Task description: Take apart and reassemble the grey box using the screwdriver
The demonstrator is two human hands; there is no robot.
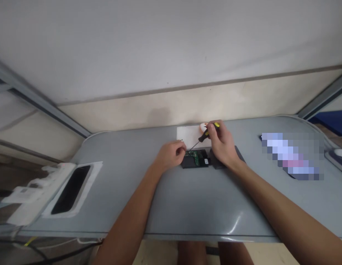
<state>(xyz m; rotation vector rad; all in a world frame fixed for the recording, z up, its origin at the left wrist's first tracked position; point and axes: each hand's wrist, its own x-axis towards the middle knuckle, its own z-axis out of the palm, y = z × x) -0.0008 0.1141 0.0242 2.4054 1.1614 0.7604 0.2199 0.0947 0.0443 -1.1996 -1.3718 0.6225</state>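
A small black device with a green circuit board (197,158) lies flat on the grey table. My right hand (222,143) is wrapped round a black and yellow screwdriver (205,135), whose thin shaft slants down left to the board's upper left corner. My left hand (172,154) rests at the device's left edge with thumb and forefinger pinched near the screwdriver's tip; what they hold, if anything, is too small to make out. Partly under my right forearm lies a flat black panel (239,154). Behind the device sits a white sheet (187,135), with a white and orange item (203,127) beside my right fingers.
On the left of the grey table (123,198) lies a black phone-like slab (71,189) on white paper, next to a white power strip (46,191) with plugs and cables. A blurred-out flat object (289,156) lies to the right. A wall (132,114) borders the back.
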